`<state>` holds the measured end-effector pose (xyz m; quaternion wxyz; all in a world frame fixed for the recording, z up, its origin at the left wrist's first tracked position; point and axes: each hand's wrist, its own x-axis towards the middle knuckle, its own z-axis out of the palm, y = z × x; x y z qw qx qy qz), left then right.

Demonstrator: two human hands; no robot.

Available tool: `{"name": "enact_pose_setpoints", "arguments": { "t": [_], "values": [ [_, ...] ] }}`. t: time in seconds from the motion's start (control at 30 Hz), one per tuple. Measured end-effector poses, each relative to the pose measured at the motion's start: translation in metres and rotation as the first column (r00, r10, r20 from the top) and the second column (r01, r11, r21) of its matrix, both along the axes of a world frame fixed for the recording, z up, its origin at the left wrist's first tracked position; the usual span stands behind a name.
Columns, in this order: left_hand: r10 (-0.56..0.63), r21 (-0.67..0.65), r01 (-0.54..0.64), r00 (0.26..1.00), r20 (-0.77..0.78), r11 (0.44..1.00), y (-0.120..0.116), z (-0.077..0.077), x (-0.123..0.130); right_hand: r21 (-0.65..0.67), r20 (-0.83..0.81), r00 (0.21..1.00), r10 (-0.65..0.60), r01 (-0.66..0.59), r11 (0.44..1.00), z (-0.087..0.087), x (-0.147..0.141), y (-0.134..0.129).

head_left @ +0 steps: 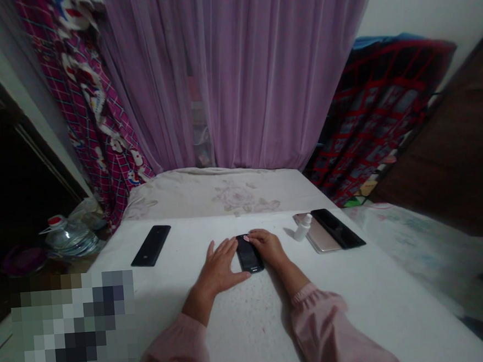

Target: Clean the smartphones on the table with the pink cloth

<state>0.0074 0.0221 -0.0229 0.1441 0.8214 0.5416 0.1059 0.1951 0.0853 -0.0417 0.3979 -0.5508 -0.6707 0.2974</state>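
Observation:
A small black phone (pixel 250 256) lies face up on the white table (pixel 243 319). My left hand (pixel 218 266) rests with its fingers spread along the phone's left side, the thumb at its lower edge. With its fingers pinched together, my right hand (pixel 267 246) is over the phone's upper right corner and holds a small pinkish thing (pixel 246 238), too small to name. To the right stands a small white bottle (pixel 302 229), beside a rose-gold phone (pixel 323 238) and a black phone (pixel 339 229).
Another dark phone (pixel 151 246) lies at the left of the table. Beyond the table's left edge stands a large clear water bottle (pixel 70 238). Purple curtains (pixel 254 75) hang behind a flowered cloth (pixel 176 194).

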Motion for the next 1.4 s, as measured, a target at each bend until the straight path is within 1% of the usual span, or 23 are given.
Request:
{"name": "enact_pose_setpoints", "arguments": {
  "t": [0.07,0.13,0.23,0.37,0.5,0.57,0.63,0.7,0.8,0.87,0.93,1.03,1.1,1.2,1.3,1.4],
  "values": [
    [0.003,-0.010,-0.003,1.000,-0.004,1.000,0.000,0.000,0.000,-0.023,0.016,1.000,0.002,-0.002,1.000,0.001,-0.003,0.008],
    [0.002,-0.014,-0.002,1.000,-0.008,1.000,0.000,0.001,0.000,-0.036,0.028,0.999,0.014,-0.013,0.999,0.002,-0.004,0.010],
    [-0.010,-0.021,0.009,1.000,-0.020,1.000,0.001,0.002,0.000,-0.033,0.062,0.998,-0.002,0.004,0.999,0.002,-0.002,0.004],
    [-0.005,-0.047,0.003,0.999,-0.052,0.999,-0.002,0.007,0.000,-0.011,0.113,0.991,-0.067,0.068,0.998,0.004,-0.003,-0.007],
    [0.016,-0.045,-0.019,0.998,-0.059,0.999,-0.012,0.008,0.002,0.001,0.155,0.979,-0.135,0.137,0.991,0.006,-0.007,-0.014],
    [0.056,-0.012,-0.056,0.998,-0.038,0.998,-0.021,0.004,0.007,0.007,0.172,0.969,-0.177,0.179,0.984,0.006,-0.009,-0.020],
    [0.129,0.025,-0.129,0.992,-0.009,0.991,-0.030,-0.003,0.015,0.013,0.190,0.958,-0.217,0.218,0.976,0.007,-0.011,-0.027],
    [0.199,0.095,-0.199,0.980,0.018,0.975,-0.036,-0.010,0.023,0.026,0.222,0.941,-0.257,0.258,0.966,0.007,-0.012,-0.037],
    [0.274,0.185,-0.281,0.960,0.062,0.942,-0.037,-0.020,0.027,0.061,0.267,0.916,-0.300,0.295,0.954,0.006,-0.010,-0.055],
    [0.280,0.247,-0.296,0.955,0.101,0.923,-0.035,-0.024,0.025,0.092,0.260,0.919,-0.297,0.283,0.955,0.004,-0.006,-0.067],
    [0.257,0.286,-0.285,0.957,0.132,0.915,-0.032,-0.026,0.021,0.128,0.229,0.938,-0.261,0.236,0.963,0.001,-0.002,-0.077],
    [0.220,0.271,-0.253,0.965,0.144,0.929,-0.029,-0.028,0.015,0.172,0.163,0.971,-0.172,0.144,0.975,-0.004,0.006,-0.085],
    [0.188,0.248,-0.219,0.972,0.142,0.944,-0.026,-0.029,0.013,0.163,0.117,0.984,-0.131,0.111,0.980,-0.006,0.010,-0.082],
    [0.154,0.225,-0.184,0.977,0.144,0.957,-0.022,-0.031,0.010,0.092,0.081,0.991,-0.102,0.095,0.991,-0.005,0.011,-0.066],
    [0.150,0.215,-0.181,0.977,0.150,0.960,-0.020,-0.034,0.009,0.034,0.097,0.993,-0.061,0.057,0.998,0.001,0.009,-0.043],
    [0.144,0.230,-0.178,0.977,0.158,0.957,-0.020,-0.035,0.009,0.023,0.112,0.994,-0.018,0.016,1.000,0.007,0.006,-0.026]
  ]
}}
